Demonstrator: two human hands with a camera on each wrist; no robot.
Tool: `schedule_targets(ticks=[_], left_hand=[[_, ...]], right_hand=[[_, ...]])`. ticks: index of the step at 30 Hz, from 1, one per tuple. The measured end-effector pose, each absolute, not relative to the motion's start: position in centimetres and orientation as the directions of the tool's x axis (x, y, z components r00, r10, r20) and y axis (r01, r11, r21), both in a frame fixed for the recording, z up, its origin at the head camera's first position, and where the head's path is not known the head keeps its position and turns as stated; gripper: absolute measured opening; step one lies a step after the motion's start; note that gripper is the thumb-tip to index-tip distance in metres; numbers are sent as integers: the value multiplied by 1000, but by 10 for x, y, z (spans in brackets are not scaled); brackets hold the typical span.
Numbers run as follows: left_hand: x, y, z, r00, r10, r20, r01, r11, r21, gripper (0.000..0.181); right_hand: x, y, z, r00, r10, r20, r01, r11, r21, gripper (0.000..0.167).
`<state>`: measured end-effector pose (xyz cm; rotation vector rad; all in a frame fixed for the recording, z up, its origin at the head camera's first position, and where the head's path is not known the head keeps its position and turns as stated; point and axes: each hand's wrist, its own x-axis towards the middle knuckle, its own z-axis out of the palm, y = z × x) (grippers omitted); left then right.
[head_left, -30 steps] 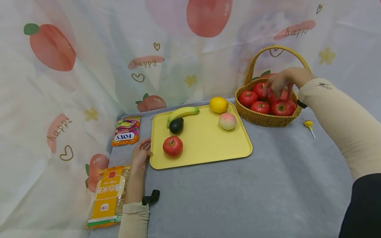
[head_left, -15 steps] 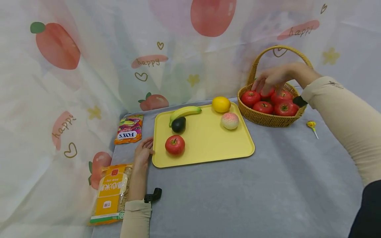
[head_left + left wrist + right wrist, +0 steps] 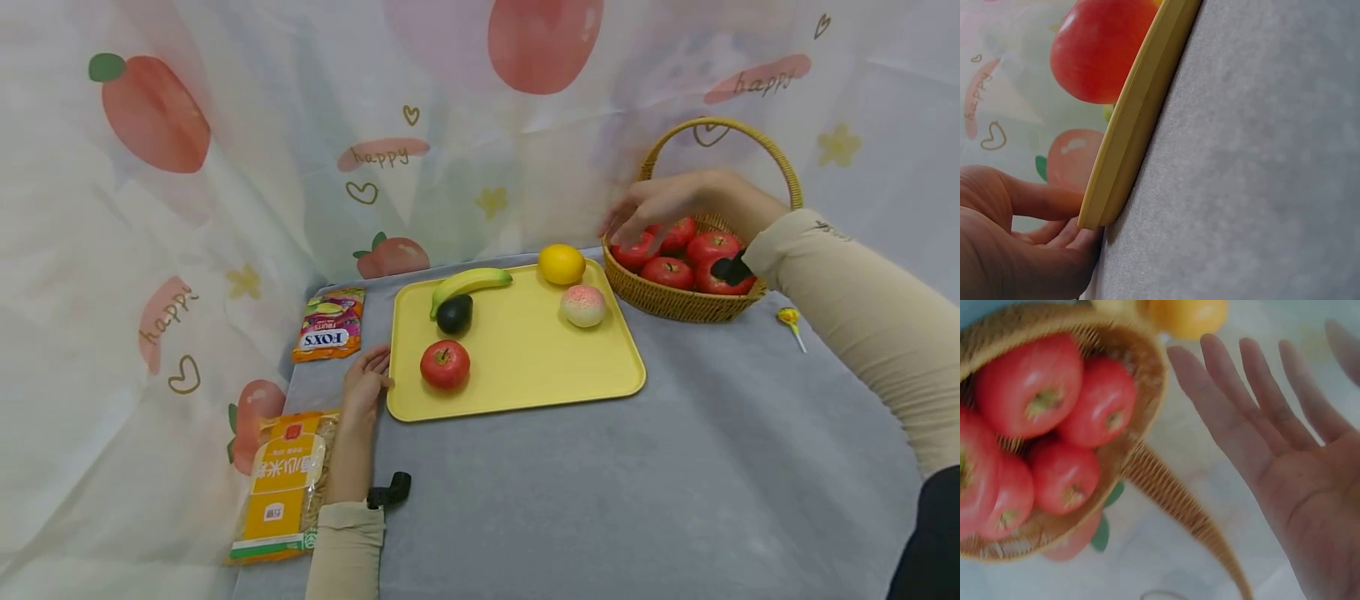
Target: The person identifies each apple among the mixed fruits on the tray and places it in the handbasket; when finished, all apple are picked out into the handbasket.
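Observation:
My left hand (image 3: 366,382) touches the left rim of the yellow tray (image 3: 525,367), its fingers extended along the edge. In the left wrist view the thumb (image 3: 1047,201) meets the tray's rim. My right hand (image 3: 660,204) hovers over the left side of a wicker basket (image 3: 675,307) of red apples (image 3: 667,272). In the right wrist view its fingers are spread, the palm holds nothing, and the hand is apart from the apples. On the tray sit a red apple (image 3: 446,365), a dark avocado (image 3: 454,314), a banana (image 3: 472,284), a lemon (image 3: 562,264) and a peach (image 3: 583,306).
A candy bag (image 3: 330,323) lies left of the tray, and a yellow food packet (image 3: 285,483) is beside my left forearm. A lollipop (image 3: 791,317) lies right of the basket. The basket's tall handle (image 3: 723,125) arches above it. A printed curtain (image 3: 450,83) hangs behind.
My right hand has moved left across the basket, from above the apples at its right to its left rim, carrying nothing. My left hand has stayed at the tray; the view has shifted slightly.

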<state>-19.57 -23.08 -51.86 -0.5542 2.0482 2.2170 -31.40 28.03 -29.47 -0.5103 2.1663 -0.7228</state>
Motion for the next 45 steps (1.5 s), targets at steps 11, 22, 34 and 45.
schedule_targets(ticks=[11, 22, 34, 45], left_hand=[[-195, -227, -517, -934, -189, -302, -287, -105, 952, 73], [-197, -228, -519, -932, -197, -303, -289, -97, 952, 73], [-197, -226, -525, -945, -179, -273, -259, -98, 961, 74], [-198, -227, -524, -950, -176, -259, -243, -104, 964, 75]], right_hand=[[-308, 252, -306, -603, -589, -538, -23, 687, -726, 50], [-302, 211, -329, -608, -639, -470, 53, 559, -828, 48], [-281, 160, -371, -629, -625, -462, 187, 456, -870, 47], [-271, 120, -403, -622, -642, -448, 254, 376, -891, 45]])
